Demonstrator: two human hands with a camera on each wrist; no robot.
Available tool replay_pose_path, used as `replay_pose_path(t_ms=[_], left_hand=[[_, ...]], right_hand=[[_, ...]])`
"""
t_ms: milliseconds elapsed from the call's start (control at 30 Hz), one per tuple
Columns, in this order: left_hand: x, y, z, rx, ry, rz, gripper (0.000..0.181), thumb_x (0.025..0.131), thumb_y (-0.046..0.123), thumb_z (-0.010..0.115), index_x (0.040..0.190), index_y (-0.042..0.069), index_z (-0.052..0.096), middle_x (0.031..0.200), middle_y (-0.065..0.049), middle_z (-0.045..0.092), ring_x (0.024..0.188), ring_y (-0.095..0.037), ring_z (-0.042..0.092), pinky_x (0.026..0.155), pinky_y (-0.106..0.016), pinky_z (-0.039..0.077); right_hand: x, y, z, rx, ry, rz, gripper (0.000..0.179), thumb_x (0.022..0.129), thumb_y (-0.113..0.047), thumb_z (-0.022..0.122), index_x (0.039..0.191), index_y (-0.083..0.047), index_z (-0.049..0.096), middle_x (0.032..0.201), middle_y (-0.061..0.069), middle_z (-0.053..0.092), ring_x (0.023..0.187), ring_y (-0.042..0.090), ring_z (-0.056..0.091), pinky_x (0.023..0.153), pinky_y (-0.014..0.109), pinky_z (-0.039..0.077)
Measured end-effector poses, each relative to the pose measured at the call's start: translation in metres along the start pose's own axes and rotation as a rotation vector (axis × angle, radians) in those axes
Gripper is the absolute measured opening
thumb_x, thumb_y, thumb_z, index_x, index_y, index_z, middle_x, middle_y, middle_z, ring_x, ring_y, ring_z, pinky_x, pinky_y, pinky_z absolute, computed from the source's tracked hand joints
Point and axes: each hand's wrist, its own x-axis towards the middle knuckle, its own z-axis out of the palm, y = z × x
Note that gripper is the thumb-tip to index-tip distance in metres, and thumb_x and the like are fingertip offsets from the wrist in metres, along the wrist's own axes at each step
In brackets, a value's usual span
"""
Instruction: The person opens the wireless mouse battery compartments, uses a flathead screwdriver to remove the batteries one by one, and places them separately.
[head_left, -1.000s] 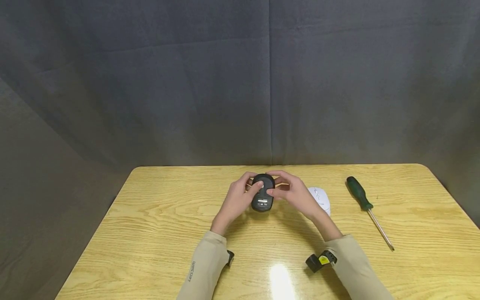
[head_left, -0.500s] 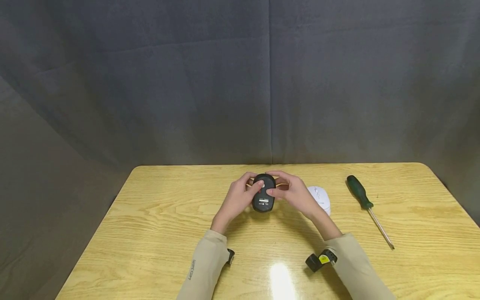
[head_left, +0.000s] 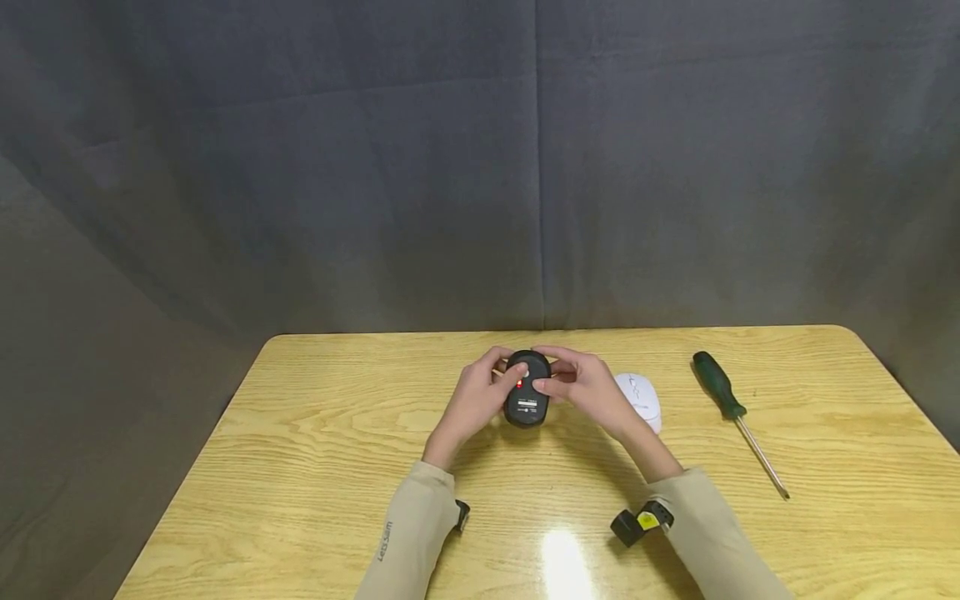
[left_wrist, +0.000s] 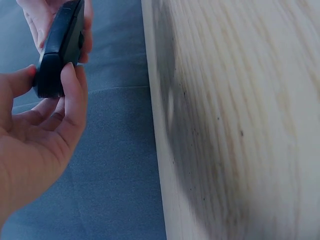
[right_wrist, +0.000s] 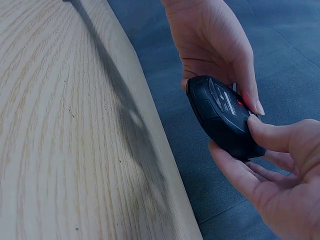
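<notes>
A black computer mouse [head_left: 527,404] is held up over the table with its underside and label turned toward the head view. My left hand [head_left: 476,390] grips its left side, thumb lying on the underside. On the other side my right hand [head_left: 592,392] pinches it between thumb and fingers. A red light glows on the underside near the left thumb. In the left wrist view the mouse [left_wrist: 59,47] appears edge-on, left fingers around its near end. The right wrist view shows the mouse [right_wrist: 220,112] between both hands, its label visible.
A white computer mouse [head_left: 640,402] with dark scribbles lies just right of my right hand. Farther right is a green-handled screwdriver [head_left: 720,387], its shaft pointing toward the front right. The wooden table [head_left: 315,433] ends at a grey curtain [head_left: 375,208] behind.
The red light on the mouse's underside was not visible a second ago, showed half a second ago and is brighter now. Both hands keep their grip, with the mouse slightly lower in view.
</notes>
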Motion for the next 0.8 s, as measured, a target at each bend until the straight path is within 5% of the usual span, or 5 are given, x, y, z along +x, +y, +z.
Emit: replay_pose_path(t_ms=[200, 800], left_hand=[[0.0002, 0.0, 0.0007, -0.001, 0.003, 0.001, 0.035, 0.107, 0.027, 0.059, 0.13, 0.001, 0.062, 0.101, -0.013, 0.063, 0.072, -0.016, 0.062, 0.062, -0.046, 0.059], [0.0009, -0.0045, 0.0033, 0.051, 0.009, 0.011, 0.031, 0.107, 0.025, 0.059, 0.126, 0.0, 0.063, 0.097, -0.011, 0.062, 0.067, -0.013, 0.06, 0.053, -0.027, 0.053]], right_hand=[[0.0004, 0.0012, 0.0012, -0.007, 0.0, 0.004, 0.049, 0.095, -0.002, 0.072, 0.141, 0.007, 0.057, 0.104, 0.022, 0.072, 0.091, 0.021, 0.07, 0.078, 0.041, 0.062], [-0.0006, 0.0029, 0.0062, -0.052, 0.01, -0.006, 0.047, 0.098, -0.003, 0.07, 0.141, 0.008, 0.057, 0.102, 0.02, 0.072, 0.089, 0.023, 0.071, 0.075, 0.047, 0.062]])
